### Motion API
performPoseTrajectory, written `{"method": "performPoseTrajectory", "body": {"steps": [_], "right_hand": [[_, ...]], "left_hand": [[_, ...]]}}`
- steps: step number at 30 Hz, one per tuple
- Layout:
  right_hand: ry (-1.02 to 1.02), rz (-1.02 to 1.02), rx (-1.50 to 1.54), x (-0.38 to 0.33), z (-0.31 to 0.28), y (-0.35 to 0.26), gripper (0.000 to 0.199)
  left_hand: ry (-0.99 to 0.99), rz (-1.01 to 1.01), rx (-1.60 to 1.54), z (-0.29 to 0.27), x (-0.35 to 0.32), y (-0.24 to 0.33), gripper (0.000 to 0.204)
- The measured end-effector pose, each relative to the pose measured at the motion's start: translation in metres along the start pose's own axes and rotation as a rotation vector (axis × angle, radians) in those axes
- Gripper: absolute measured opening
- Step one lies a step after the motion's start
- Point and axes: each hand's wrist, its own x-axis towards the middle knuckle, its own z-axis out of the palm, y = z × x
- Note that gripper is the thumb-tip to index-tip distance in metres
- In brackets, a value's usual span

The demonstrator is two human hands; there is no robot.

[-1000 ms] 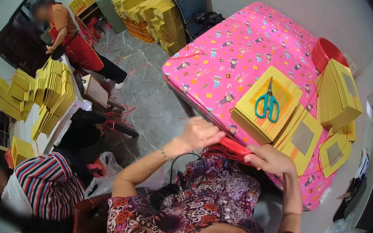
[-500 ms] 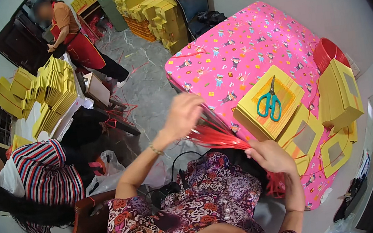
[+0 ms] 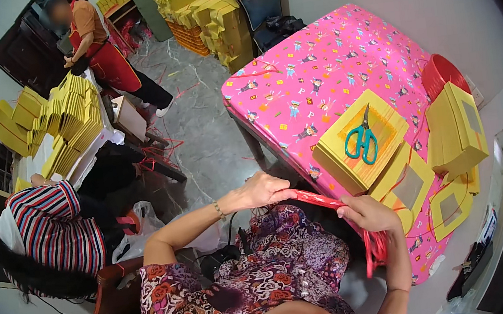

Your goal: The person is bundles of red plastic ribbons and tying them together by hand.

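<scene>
A bundle of red ribbon strips [image 3: 316, 200] stretches between both hands over my lap. My left hand [image 3: 260, 190] pinches its left end near the table's corner. My right hand [image 3: 368, 213] grips the other end, and loose red strips hang down below that hand. Just beyond, on the pink patterned table [image 3: 291, 70], a stack of flat yellow boxes [image 3: 385, 122] carries a pair of teal-handled scissors [image 3: 361, 139]. Yellow windowed lids [image 3: 412, 187] lie beside my right hand.
A yellow box [image 3: 456, 132] stands on the table's right side, with a red round basket [image 3: 442, 74] behind it. A seated person in a striped top [image 3: 53, 228] is at my left. Another person in a red apron [image 3: 100, 50] stands by stacks of yellow boxes [image 3: 65, 120].
My left hand swung up and left, fanning the red strips out, then came back down near the table's corner. The strips now run as one tight band to my right hand.
</scene>
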Motion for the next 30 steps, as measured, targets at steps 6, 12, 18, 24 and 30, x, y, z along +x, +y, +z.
{"method": "performPoseTrajectory", "body": {"steps": [6,12,18,24,30], "right_hand": [[-0.027,0.035,-0.148,-0.014,-0.018,-0.003,0.029],[-0.031,0.144,-0.178,-0.03,-0.031,-0.007,0.03],[-0.026,0.161,-0.483,-0.004,-0.018,-0.015,0.028],[-0.011,0.054,-0.484,0.032,-0.01,-0.044,0.026],[-0.038,0.05,-0.39,0.006,-0.016,-0.021,0.028]], "left_hand": [[-0.034,-0.016,-0.043,-0.016,-0.019,-0.021,0.038],[-0.158,-0.028,0.04,-0.02,-0.046,-0.037,0.033],[-0.158,0.047,0.155,-0.013,0.003,-0.03,0.039],[-0.469,-0.06,-0.458,0.006,0.059,0.043,0.045],[-0.406,-0.035,-0.469,0.015,0.038,0.028,0.021]]}}
